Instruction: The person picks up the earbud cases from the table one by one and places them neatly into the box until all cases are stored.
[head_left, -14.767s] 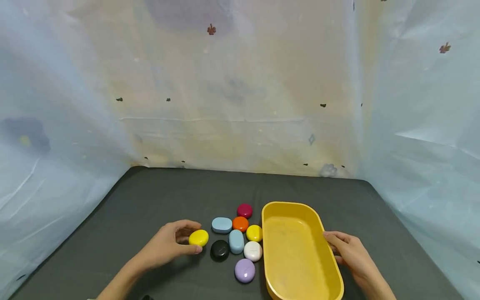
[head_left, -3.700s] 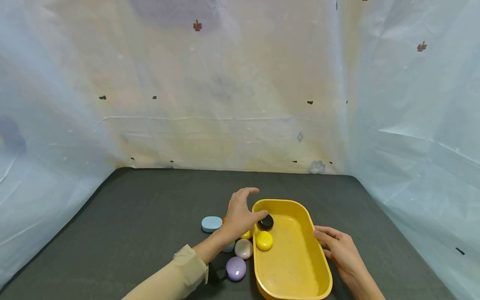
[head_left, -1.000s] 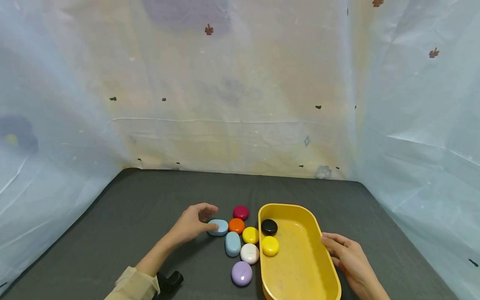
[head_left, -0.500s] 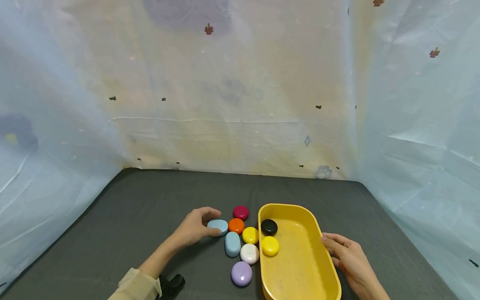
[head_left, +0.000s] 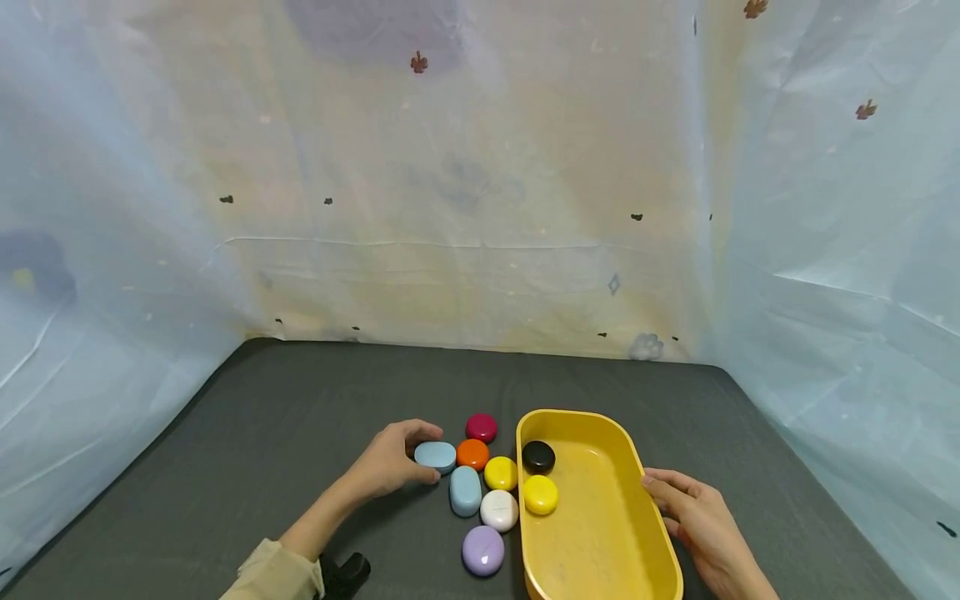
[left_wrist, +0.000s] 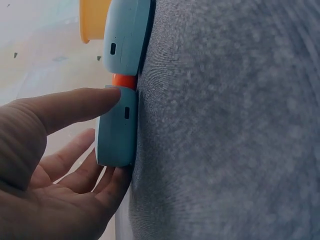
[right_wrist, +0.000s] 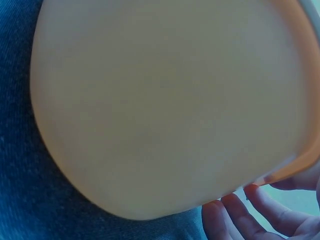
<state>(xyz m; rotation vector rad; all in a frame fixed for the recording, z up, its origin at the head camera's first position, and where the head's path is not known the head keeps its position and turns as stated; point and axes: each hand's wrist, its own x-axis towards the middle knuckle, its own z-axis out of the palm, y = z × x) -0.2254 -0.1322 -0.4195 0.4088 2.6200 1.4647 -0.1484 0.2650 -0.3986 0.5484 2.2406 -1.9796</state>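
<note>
My left hand (head_left: 390, 461) holds a light blue earbud case (head_left: 435, 457) at the left of a cluster, thumb on the near side and fingers round the far side. The left wrist view shows a charging slot in this blue case (left_wrist: 116, 135), which still lies on the cloth. A second light blue case (head_left: 466, 491) lies close by. My right hand (head_left: 697, 521) grips the right rim of a yellow tray (head_left: 600, 542), thumb on top and fingers outside. Inside the tray lie a black case (head_left: 538, 457) and a yellow case (head_left: 541, 495).
Beside the tray's left wall lie a crimson case (head_left: 482, 427), an orange case (head_left: 473, 454), another yellow case (head_left: 501, 473), a white case (head_left: 499, 510) and a purple case (head_left: 483, 550). Dark grey cloth (head_left: 337, 400) covers the table. Patterned curtains hang behind and at both sides.
The yellow case once in my left hand, then the black one, went into the tray. My left hand came back left to the blue case and its thumb lowered slightly. The right hand keeps its grip.
</note>
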